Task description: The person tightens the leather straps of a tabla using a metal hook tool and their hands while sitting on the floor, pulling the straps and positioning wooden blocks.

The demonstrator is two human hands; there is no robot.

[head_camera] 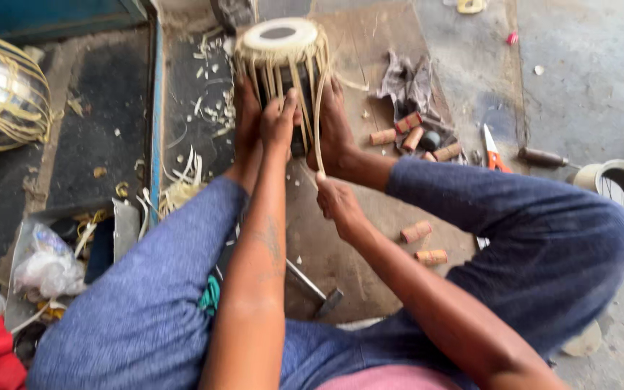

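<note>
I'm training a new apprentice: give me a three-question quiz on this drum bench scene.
1. True or false: the left hand rests on the drum.
2. What does the right hand pull? A) strap B) hammer C) scissors
3. What holds the drum in place from both sides?

Key: 1 true; 2 A; 3 the feet.

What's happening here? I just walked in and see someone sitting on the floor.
A person sits on the floor bracing a small laced drum between both feet. The left hand presses against the drum's side, while the right hand pulls a pale lacing strap taut. Wooden pegs and a hammer lie nearby.
</note>
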